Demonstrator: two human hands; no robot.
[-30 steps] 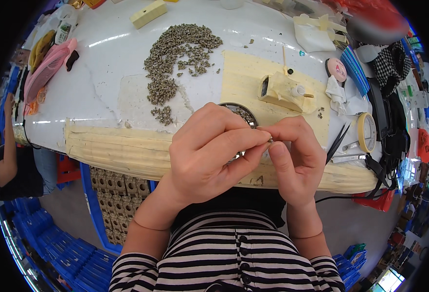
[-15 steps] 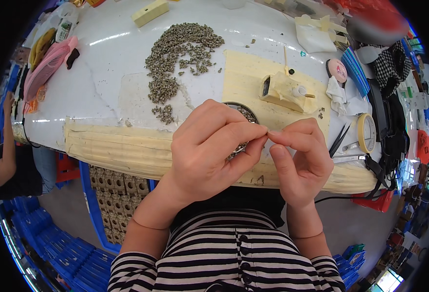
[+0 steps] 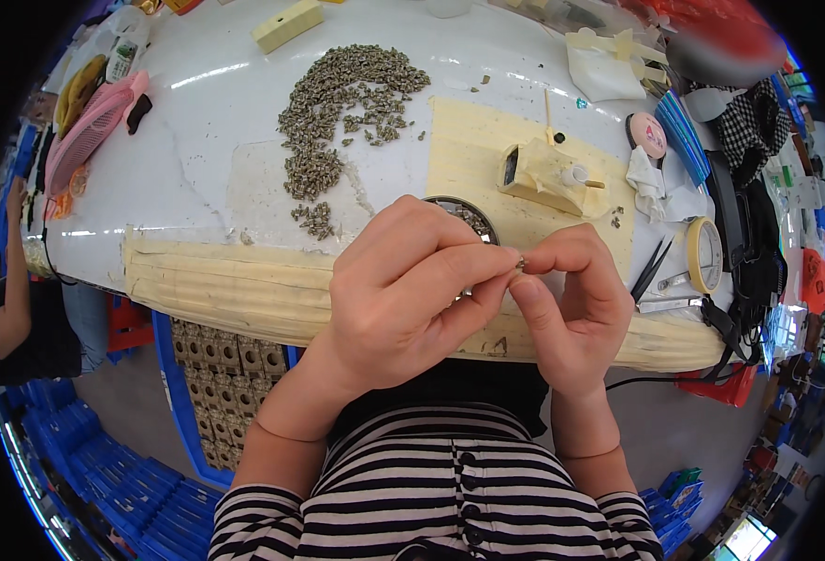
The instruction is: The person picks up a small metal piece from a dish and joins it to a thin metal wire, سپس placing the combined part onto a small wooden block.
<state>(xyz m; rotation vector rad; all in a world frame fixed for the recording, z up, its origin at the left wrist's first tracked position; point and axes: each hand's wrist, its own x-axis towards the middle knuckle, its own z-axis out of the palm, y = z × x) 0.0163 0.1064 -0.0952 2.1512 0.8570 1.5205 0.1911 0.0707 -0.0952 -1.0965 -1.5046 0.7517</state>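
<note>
My left hand (image 3: 403,294) and my right hand (image 3: 576,309) meet tip to tip above the table's front edge. A tiny metal part (image 3: 521,265) shows between their fingertips. The left thumb and forefinger are pinched at it, and the right thumb and forefinger close on its other side. Its exact shape is too small to tell. Behind my left hand, partly covered by it, stands a round dish (image 3: 493,230) of small metal parts. A large heap of similar small metal parts (image 3: 324,98) lies farther off on the white table.
Yellow tape pads the table edge (image 3: 216,285). A tape-wrapped block (image 3: 553,178) stands on a yellow sheet beyond the dish. Tweezers (image 3: 653,269) and a tape roll (image 3: 705,254) lie right. Below left is a blue crate (image 3: 177,402) of metal blocks. Another person's arm (image 3: 15,271) shows far left.
The right forefinger and thumb have shifted slightly around the left fingertips, and the tiny metal part now shows between them. The left hand has barely moved.
</note>
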